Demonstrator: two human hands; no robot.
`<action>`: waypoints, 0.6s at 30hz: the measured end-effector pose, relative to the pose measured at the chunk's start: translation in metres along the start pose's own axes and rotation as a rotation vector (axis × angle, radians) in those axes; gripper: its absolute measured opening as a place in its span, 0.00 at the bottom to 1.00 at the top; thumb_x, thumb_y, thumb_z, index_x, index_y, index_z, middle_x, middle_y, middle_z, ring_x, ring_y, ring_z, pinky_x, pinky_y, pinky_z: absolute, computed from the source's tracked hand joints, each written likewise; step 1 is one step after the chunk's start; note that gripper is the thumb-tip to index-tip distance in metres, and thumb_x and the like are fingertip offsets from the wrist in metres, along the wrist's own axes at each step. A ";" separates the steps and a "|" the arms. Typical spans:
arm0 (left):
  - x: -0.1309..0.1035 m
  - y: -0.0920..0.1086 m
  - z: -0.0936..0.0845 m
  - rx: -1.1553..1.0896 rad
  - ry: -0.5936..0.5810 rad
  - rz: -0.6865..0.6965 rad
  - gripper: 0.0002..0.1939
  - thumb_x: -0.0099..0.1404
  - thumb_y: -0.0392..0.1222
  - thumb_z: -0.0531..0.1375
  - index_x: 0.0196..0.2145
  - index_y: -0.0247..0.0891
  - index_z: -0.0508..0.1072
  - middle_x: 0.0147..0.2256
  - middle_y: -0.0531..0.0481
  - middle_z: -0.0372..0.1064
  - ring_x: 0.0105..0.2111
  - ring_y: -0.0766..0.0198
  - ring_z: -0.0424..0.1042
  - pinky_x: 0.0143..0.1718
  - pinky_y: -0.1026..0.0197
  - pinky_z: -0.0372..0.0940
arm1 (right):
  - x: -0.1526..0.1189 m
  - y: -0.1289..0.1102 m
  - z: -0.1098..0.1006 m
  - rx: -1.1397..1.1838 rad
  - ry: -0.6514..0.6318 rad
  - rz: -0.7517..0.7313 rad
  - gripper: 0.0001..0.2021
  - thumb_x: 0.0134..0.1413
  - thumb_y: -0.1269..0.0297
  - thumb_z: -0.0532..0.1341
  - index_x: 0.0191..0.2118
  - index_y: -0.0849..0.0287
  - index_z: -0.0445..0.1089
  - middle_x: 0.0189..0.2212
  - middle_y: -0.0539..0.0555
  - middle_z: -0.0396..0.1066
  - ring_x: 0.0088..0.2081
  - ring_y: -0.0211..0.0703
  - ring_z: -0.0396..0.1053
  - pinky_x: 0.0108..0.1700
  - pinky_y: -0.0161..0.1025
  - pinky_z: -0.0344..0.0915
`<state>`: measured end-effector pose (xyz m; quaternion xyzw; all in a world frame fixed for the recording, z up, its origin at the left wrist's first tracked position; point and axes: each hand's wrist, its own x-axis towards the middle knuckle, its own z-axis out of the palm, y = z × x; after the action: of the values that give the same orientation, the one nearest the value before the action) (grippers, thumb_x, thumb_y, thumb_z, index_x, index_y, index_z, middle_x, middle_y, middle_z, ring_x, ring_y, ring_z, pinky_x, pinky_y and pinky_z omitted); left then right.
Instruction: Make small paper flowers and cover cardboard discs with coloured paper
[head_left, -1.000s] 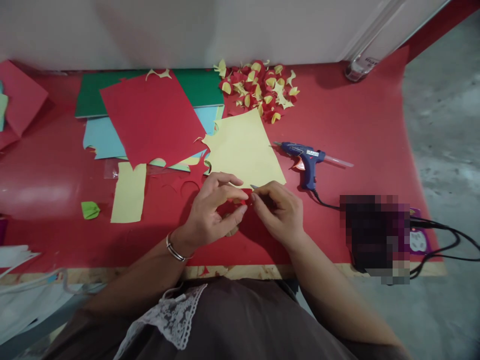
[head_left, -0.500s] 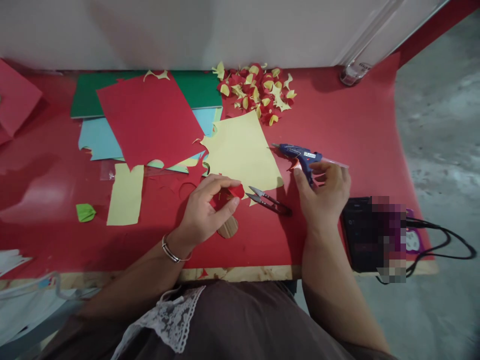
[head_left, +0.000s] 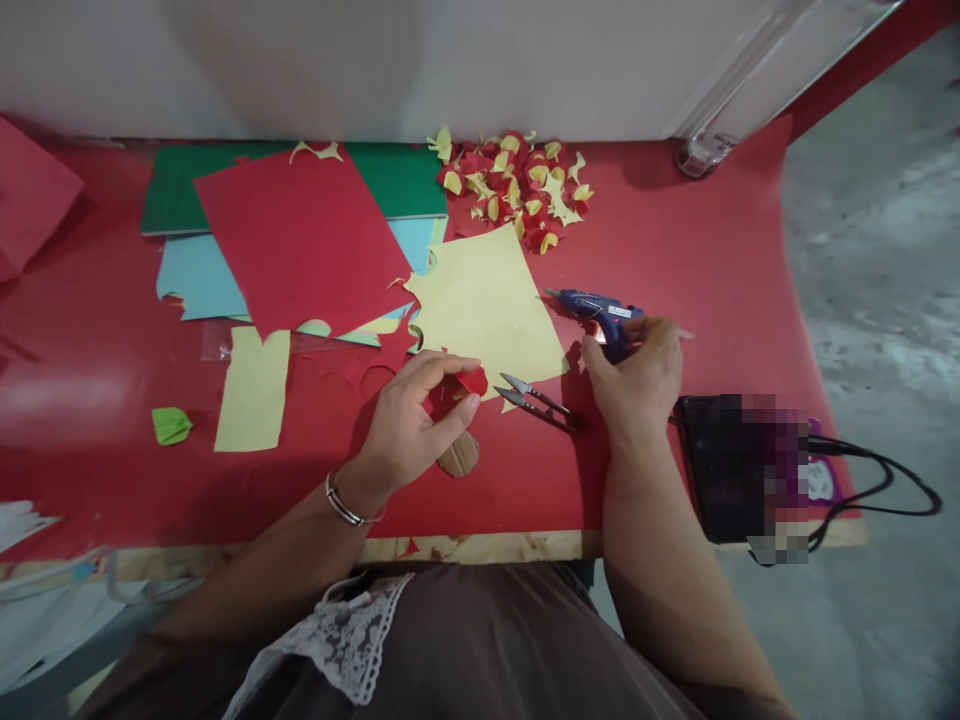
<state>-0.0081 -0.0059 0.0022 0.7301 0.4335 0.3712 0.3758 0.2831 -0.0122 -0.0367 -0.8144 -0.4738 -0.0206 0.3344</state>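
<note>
My left hand pinches a small red paper piece between thumb and fingers, above a round brown disc on the red tabletop. On the right, my right hand has its thumb and fingers around the handle of a blue glue gun, which lies on its side with its nozzle pointing left. Small dark scissors rest between my hands, blades toward the left. Behind them lies a pale yellow sheet with cut-out edges.
A pile of red and yellow paper pieces sits at the back. Red, green and blue sheets overlap at the left, near a yellow strip and green folded paper. A black device with cables lies right.
My right hand has moved slightly left and closed in around the glue gun's handle. My left hand holds the red piece in nearly the same place.
</note>
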 end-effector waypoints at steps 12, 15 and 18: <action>0.006 -0.002 -0.012 -0.008 0.029 -0.117 0.12 0.70 0.38 0.67 0.51 0.39 0.82 0.47 0.45 0.81 0.38 0.64 0.81 0.47 0.58 0.80 | -0.022 -0.019 -0.022 0.136 -0.092 -0.098 0.21 0.51 0.54 0.71 0.47 0.53 0.67 0.43 0.53 0.73 0.38 0.48 0.71 0.43 0.49 0.70; 0.008 -0.002 -0.013 -0.011 0.034 -0.135 0.12 0.69 0.37 0.66 0.50 0.39 0.82 0.44 0.45 0.80 0.34 0.67 0.79 0.43 0.60 0.80 | -0.027 -0.026 -0.026 0.151 -0.110 -0.194 0.20 0.52 0.54 0.71 0.46 0.54 0.68 0.42 0.53 0.74 0.38 0.47 0.72 0.43 0.49 0.71; 0.008 -0.003 -0.012 0.004 0.039 -0.138 0.12 0.69 0.37 0.66 0.50 0.39 0.82 0.44 0.45 0.80 0.34 0.66 0.79 0.41 0.61 0.79 | -0.030 -0.029 -0.027 0.170 -0.107 -0.290 0.18 0.52 0.55 0.72 0.45 0.53 0.68 0.42 0.54 0.75 0.39 0.49 0.73 0.42 0.48 0.72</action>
<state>-0.0164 0.0053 0.0064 0.6919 0.4909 0.3577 0.3904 0.2513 -0.0405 -0.0108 -0.7061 -0.6037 0.0150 0.3698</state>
